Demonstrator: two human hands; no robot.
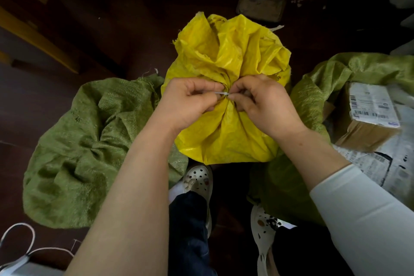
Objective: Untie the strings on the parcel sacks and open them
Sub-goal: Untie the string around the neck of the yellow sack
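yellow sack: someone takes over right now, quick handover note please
Hands: left hand and right hand both pinch the white string at the gathered neck of the yellow sack.
It stands between two green sacks, not yet untied.
Open: right green sack, a parcel showing.
Unclear: left green sack, cannot tell whether tied.
Left to do: untie the yellow sack, open it.

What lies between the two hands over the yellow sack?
A short white string, pinched by the left hand and the right hand, spans the gap across the gathered neck of the yellow sack; the head view shows it.
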